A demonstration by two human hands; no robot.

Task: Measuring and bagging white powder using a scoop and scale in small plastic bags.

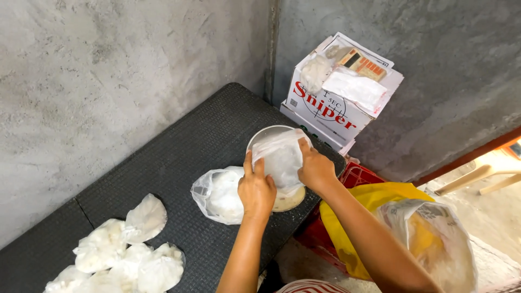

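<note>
Looking down, I saw my left hand [256,191] and right hand [315,169] gripping a clear plastic bag [282,158] over a round metal bowl [269,133] on the black table [179,152], a filled bag [220,195] just beside.

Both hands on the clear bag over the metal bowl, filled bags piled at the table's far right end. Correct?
One thing is off: the head view shows the filled bags piled at the left end of the table, not the right. The rest holds: the left hand and the right hand both hold the clear bag over the metal bowl.
</note>
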